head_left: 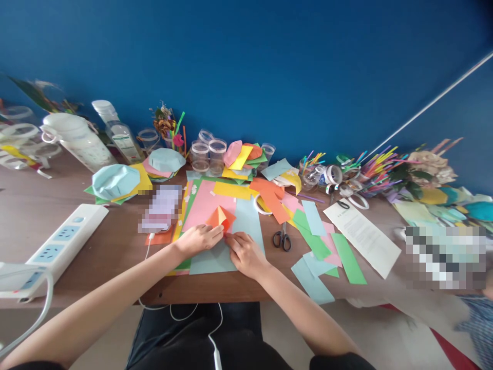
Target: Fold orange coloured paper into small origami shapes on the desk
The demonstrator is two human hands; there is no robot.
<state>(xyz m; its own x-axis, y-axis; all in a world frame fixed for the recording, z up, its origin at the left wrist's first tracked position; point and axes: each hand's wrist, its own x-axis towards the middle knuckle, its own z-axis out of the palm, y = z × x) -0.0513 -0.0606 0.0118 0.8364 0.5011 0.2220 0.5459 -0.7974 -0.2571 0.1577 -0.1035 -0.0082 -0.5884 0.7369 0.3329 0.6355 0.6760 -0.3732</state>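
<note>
A small folded orange paper [220,217] stands partly raised on a stack of coloured sheets, over a pale blue sheet [246,221] and a pink one [206,203]. My left hand [198,239] pinches the paper's lower left edge, fingers closed on it. My right hand [246,253] presses its lower right corner with closed fingertips. Both hands rest near the front edge of the brown table [77,257].
Black scissors [282,239] lie just right of my right hand, among green, blue and pink paper strips [316,241]. A white printed sheet [364,236] lies farther right. A white power strip [57,246] sits at left. Clear cups [209,154], coloured straws [377,167] and a jug [79,139] line the back.
</note>
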